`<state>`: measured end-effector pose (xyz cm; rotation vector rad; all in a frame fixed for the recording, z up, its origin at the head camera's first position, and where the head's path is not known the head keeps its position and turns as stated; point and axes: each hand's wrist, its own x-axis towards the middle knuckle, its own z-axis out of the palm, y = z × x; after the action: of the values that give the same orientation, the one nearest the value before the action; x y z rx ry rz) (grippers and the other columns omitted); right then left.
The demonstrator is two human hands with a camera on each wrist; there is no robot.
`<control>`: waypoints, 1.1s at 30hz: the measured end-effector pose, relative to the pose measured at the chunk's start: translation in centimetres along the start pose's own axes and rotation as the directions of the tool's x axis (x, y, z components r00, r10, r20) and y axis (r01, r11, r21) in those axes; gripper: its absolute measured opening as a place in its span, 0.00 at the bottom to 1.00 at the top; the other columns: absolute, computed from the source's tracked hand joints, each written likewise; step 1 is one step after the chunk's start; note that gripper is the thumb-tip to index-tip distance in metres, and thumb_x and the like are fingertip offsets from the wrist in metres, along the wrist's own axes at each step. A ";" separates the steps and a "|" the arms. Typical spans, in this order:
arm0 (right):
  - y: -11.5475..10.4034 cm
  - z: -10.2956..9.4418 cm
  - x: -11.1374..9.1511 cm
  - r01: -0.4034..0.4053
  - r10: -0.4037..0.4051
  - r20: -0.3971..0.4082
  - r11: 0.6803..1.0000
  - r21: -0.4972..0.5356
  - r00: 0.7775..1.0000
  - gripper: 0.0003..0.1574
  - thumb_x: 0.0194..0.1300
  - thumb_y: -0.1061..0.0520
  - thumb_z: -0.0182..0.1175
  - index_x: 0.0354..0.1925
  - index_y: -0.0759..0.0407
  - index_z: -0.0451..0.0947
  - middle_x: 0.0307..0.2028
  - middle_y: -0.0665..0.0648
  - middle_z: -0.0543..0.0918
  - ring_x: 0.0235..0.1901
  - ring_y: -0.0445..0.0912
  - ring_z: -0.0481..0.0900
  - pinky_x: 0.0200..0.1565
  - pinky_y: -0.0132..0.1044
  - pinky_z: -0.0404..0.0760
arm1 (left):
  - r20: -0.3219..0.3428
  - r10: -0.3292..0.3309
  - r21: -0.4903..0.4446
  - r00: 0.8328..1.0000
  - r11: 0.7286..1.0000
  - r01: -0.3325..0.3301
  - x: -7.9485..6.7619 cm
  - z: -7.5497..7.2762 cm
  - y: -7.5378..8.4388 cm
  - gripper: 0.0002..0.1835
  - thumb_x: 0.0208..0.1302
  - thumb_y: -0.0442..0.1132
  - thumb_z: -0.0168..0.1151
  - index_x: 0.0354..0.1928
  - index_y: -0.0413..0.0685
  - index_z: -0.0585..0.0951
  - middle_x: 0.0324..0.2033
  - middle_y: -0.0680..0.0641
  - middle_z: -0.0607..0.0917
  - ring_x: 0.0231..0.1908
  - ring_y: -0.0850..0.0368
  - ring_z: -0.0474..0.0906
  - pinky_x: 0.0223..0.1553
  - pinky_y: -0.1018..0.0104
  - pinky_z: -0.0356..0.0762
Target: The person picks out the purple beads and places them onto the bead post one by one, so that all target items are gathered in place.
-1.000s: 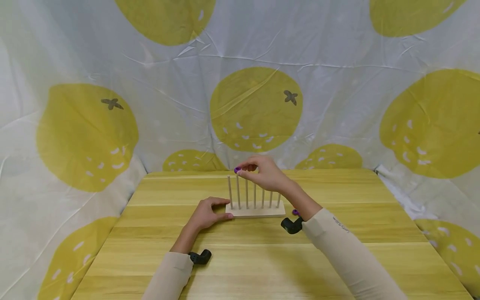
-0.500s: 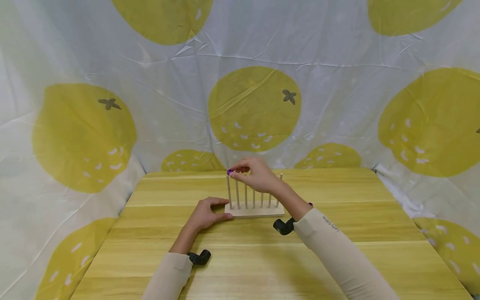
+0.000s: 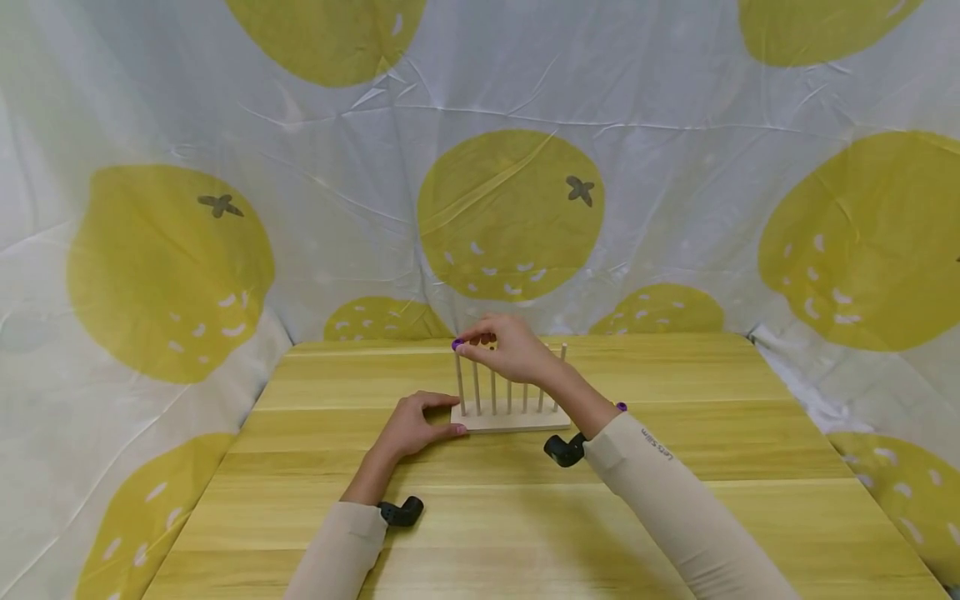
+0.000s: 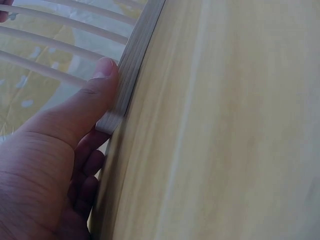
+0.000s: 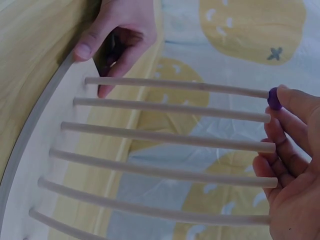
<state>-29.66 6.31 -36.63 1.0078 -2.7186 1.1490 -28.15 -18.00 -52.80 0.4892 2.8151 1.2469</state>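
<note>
My right hand (image 3: 510, 348) pinches a purple bead (image 5: 274, 98) between thumb and index finger. The bead sits right at the tip of the leftmost peg (image 5: 175, 86) of a wooden peg rack. Its other fingers hang curled near the tips of the neighbouring pegs. At the rack's left end, my left hand (image 3: 412, 427) holds the pale flat base (image 3: 517, 422), thumb on the front edge and fingers behind. Several thin upright pegs stand in a row on this base, and no beads show on their visible shafts.
Another purple bead (image 3: 621, 407) lies on the wooden table (image 3: 480, 517), partly hidden by the right sleeve (image 3: 675, 492). Black wrist cameras sit at both cuffs. Behind the table's back edge hangs a white cloth (image 3: 337, 208) with yellow fruit prints.
My right hand has moved left with its bead, from over the second peg to the leftmost peg's tip. The forearm now covers where a bead on the table showed. The left hand stays put.
</note>
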 end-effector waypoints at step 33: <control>0.3 -0.9 -0.6 0.005 -0.005 0.020 1.000 0.026 1.000 0.22 0.71 0.42 0.66 0.57 0.51 0.86 0.48 0.50 0.86 0.48 0.45 0.81 0.56 0.46 0.83 | 0.008 0.008 -0.003 1.000 1.000 -0.008 0.0 0.0 -0.3 0.31 0.51 0.63 0.80 0.57 0.65 0.87 0.58 0.55 0.86 0.66 0.49 0.77 0.70 0.45 0.71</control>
<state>-29.57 7.36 -36.30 1.0343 -2.7216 1.1829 -28.19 -18.19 -53.00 0.5048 2.8075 1.2469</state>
